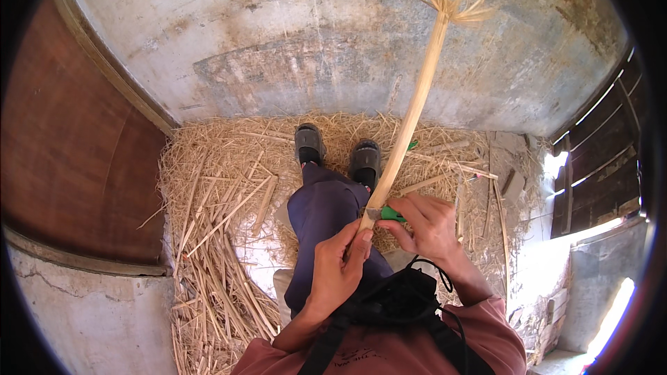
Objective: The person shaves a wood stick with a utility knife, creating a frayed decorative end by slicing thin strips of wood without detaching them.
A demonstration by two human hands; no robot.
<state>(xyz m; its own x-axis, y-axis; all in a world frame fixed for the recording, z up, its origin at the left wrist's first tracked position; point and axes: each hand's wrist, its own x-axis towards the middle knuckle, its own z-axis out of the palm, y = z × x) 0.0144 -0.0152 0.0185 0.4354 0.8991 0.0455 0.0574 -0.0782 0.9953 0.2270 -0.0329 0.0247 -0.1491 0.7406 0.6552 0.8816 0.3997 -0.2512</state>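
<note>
A long pale strip of bamboo or split wood (419, 101) slants up and away from my lap, its far end splayed into several curled thin slivers. My left hand (335, 265) grips its near end between thumb and fingers. In my right hand (429, 224) is a small knife (393, 214) with a green handle. Its short grey blade lies against the strip just above my left fingers. The fingertips of the right hand are partly hidden around the handle.
Thin shavings (240, 146) cover the floor around my sandals (309, 142). A heap of split sticks (222, 285) lies to the left. A stained wall (299, 62) stands ahead, a brown panel (83, 146) at left, and dark slatted boards (601, 153) at right.
</note>
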